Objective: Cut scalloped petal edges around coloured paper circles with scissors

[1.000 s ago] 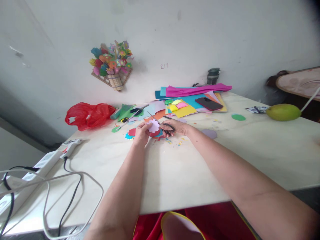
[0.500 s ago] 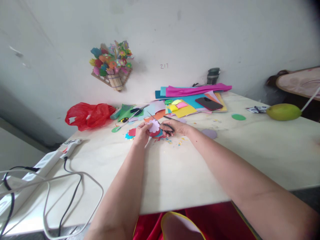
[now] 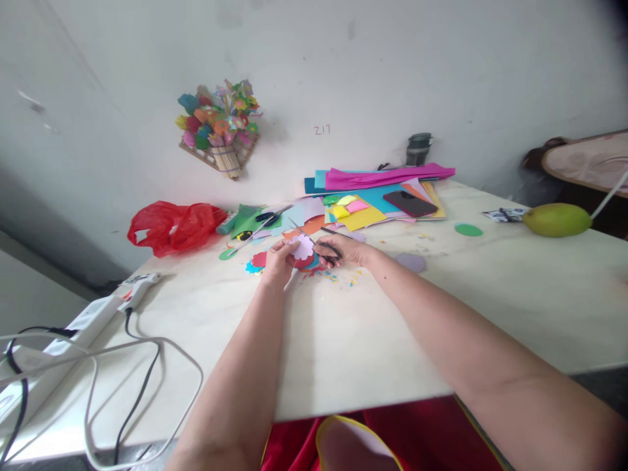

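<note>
A paper flower [image 3: 303, 248] and scissors [image 3: 334, 248], one in each hand.
Right of the red bag [image 3: 179, 227], the left hand [image 3: 279, 260] pinches the paper flower, thumb against fingers; farther right of the bag, the right hand [image 3: 347, 247] curls closed around the scissors' handles.

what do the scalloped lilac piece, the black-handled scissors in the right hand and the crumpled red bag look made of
Scalloped lilac piece: probably matt paper or thin card, being flat and evenly coloured.
Black-handled scissors: likely metal blades, thin and grey; handles perhaps plastic, uniformly dark.
Crumpled red bag: most likely thin, glossy plastic film, from its loose creases and bright highlights.
</note>
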Motion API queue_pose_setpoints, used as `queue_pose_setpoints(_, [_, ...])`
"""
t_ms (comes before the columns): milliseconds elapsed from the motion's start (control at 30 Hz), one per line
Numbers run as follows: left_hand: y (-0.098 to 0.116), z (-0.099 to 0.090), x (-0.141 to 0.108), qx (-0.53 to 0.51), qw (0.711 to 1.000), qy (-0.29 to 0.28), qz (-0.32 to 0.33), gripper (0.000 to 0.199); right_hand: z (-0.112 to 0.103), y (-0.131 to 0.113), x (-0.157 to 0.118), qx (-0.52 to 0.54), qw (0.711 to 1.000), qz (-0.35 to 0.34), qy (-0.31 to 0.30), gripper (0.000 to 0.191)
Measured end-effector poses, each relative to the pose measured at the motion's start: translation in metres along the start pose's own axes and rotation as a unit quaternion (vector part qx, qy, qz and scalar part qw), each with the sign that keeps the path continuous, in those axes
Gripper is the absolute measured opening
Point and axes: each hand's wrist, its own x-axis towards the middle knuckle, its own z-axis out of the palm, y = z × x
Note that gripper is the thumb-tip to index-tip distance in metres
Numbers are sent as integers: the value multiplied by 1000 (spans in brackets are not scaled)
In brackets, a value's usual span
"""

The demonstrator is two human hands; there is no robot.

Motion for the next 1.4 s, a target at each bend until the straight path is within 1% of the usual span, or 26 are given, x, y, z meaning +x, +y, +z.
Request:
queue_pose_setpoints(167, [0,-1,0,-4,1000,0,3,26,0,1,1,-1,1000,1,-1,32])
queue_pose_setpoints(567, [-1,-3,3,12,1000,20,9,25,-2,5,3,11,1000,5,-5,27])
queue_pose_setpoints(800, [0,-3,2,8,999,32,11,27,-3,5,3,9,1000,8,-2,31])
queue_pose_setpoints(1167, [0,-2,2,10,999,27,13,28,-4,8,5,10,1000,17,-2,30])
queue_pose_setpoints(1400, [0,-2,2,4,1000,26,12,28,-3,11,7,20,1000,22,5,34])
